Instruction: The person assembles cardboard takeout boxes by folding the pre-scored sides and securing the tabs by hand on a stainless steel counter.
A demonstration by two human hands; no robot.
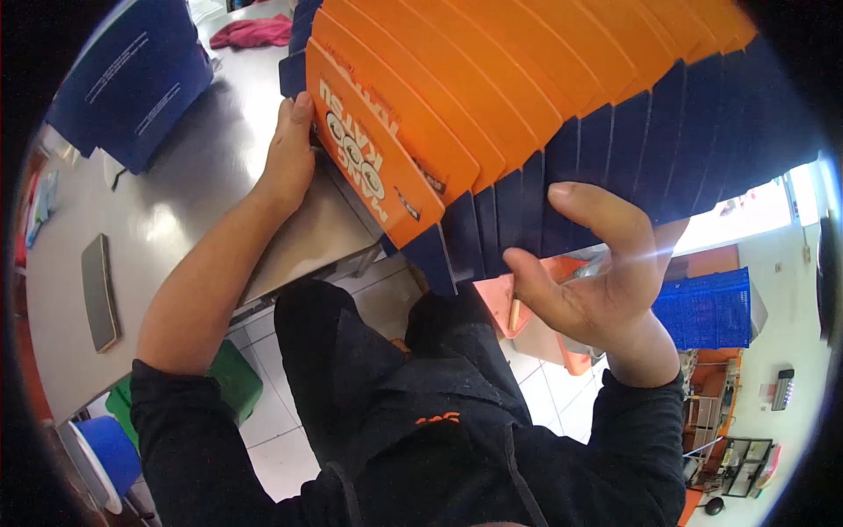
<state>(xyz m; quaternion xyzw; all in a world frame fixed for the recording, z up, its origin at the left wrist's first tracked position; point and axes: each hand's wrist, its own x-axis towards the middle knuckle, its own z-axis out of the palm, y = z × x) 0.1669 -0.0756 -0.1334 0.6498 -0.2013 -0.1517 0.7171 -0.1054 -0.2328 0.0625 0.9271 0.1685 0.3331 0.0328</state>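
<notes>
The person is fanning a long stack of flat orange-and-navy cardboard cartons [492, 114] over the edge of a steel table [176, 220]. The left hand [290, 158] is pressing, fingers curled, against the front carton's edge. The right hand [597, 272] is spreading half open against the navy undersides, gripping nothing firmly. The stack is looking evenly fanned already; none are folded into boxes yet. A phone [99, 292] is lying nearby
</notes>
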